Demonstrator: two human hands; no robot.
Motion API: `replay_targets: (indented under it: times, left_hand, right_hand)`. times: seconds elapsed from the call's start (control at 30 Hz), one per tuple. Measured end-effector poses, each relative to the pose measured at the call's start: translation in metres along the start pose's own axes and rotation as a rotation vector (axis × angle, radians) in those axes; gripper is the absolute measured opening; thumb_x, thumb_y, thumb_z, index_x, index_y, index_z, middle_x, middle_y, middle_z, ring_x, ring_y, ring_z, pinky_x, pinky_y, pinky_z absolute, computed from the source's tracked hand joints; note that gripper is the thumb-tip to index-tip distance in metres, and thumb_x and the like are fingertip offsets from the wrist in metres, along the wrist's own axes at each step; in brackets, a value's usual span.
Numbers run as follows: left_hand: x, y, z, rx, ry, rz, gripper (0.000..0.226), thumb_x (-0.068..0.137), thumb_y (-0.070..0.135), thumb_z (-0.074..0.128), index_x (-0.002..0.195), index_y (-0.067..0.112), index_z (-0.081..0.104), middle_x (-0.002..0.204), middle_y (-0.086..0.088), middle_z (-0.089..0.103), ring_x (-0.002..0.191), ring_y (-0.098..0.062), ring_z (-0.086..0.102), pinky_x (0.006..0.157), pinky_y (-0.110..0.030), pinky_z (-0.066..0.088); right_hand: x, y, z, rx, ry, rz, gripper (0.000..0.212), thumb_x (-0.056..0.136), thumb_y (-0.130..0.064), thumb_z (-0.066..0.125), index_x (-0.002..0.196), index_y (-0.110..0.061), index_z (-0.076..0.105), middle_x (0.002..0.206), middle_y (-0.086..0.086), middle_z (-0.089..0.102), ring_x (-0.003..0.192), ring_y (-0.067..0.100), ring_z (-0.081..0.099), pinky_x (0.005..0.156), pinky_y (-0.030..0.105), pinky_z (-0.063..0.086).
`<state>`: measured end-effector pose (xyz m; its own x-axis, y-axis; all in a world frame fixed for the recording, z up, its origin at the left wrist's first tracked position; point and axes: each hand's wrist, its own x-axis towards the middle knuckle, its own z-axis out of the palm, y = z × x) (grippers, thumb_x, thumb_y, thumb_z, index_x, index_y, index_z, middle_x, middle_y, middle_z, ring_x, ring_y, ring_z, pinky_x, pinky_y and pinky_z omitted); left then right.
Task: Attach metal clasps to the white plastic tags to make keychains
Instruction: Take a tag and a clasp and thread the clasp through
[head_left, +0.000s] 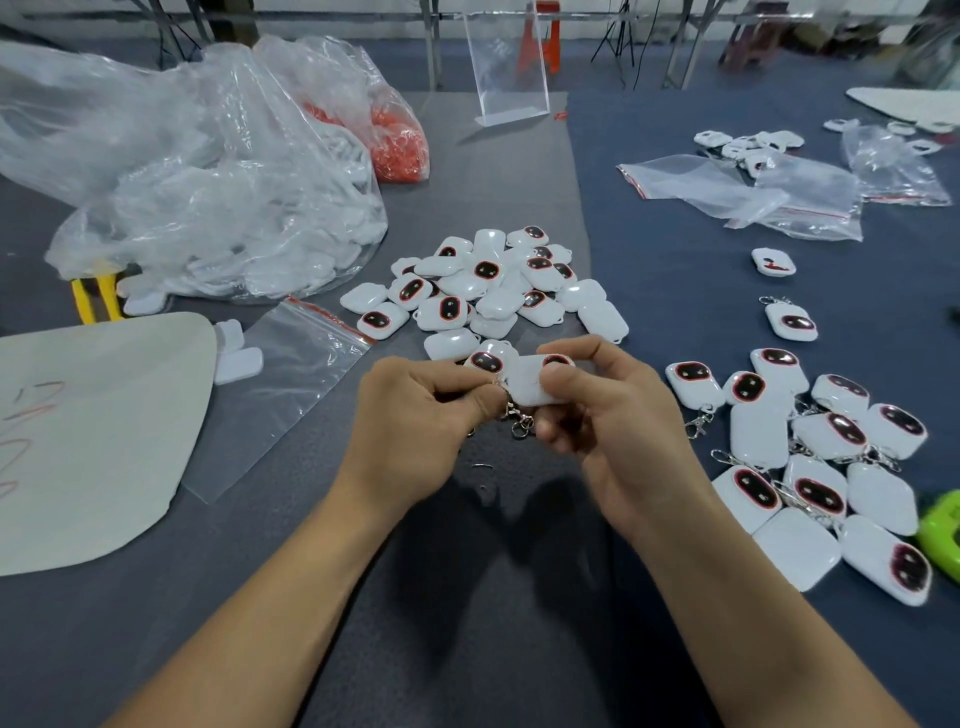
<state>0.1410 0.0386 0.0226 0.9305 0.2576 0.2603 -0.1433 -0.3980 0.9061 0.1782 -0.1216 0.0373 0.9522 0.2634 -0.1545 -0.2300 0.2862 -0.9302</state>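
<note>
While left grip (415, 415) pinches clasp (517, 418) and right grip (618, 431) holds tag (527, 387), clear bag (156, 156) contains white tags (291, 262).

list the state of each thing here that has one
left hand, pinches the metal clasp
right hand, grips the white tag
white tag, held in the air
metal clasp, dangles at the tag's edge
tag pile, heaped loose
finished keychains, lying flat, clasps on
</note>
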Motion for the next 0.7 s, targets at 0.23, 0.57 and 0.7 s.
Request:
replay_targets:
  times: [0.23, 0.57, 0.7]
  left_hand:
    - [-0.003, -0.001, -0.004, 0.692, -0.016, 0.427, 0.014, 0.085, 0.022, 0.067, 0.078, 0.019, 0.078, 0.068, 0.005, 0.068, 0.064, -0.018, 0.057, 0.069, -0.03, 0.038]
    - [0.003, -0.001, 0.003, -0.238, -0.182, -0.19, 0.011, 0.086, 0.008, 0.075, 0.083, 0.016, 0.082, 0.061, -0.004, 0.065, 0.062, -0.011, 0.051, 0.059, -0.022, 0.042]
    - [-0.003, 0.001, 0.002, 0.042, -0.072, 0.012, 0.01, 0.081, 0.018, 0.078, 0.083, 0.027, 0.081, 0.068, 0.002, 0.072, 0.06, -0.001, 0.057, 0.059, -0.02, 0.044]
  right_hand:
    - [-0.008, 0.012, 0.006, -0.653, 0.099, -0.395, 0.015, 0.087, -0.014, 0.069, 0.089, -0.028, 0.063, 0.062, -0.001, 0.066, 0.047, 0.017, 0.057, 0.047, 0.029, 0.047]
    - [0.002, -0.004, -0.006, 0.03, 0.003, 0.096, 0.017, 0.091, 0.003, 0.06, 0.092, -0.011, 0.07, 0.067, 0.01, 0.061, 0.043, 0.015, 0.045, 0.049, 0.027, 0.031]
    - [0.0, -0.001, -0.003, -0.09, 0.054, -0.018, 0.018, 0.09, 0.005, 0.061, 0.09, -0.012, 0.069, 0.06, 0.01, 0.06, 0.04, 0.016, 0.045, 0.039, 0.023, 0.033]
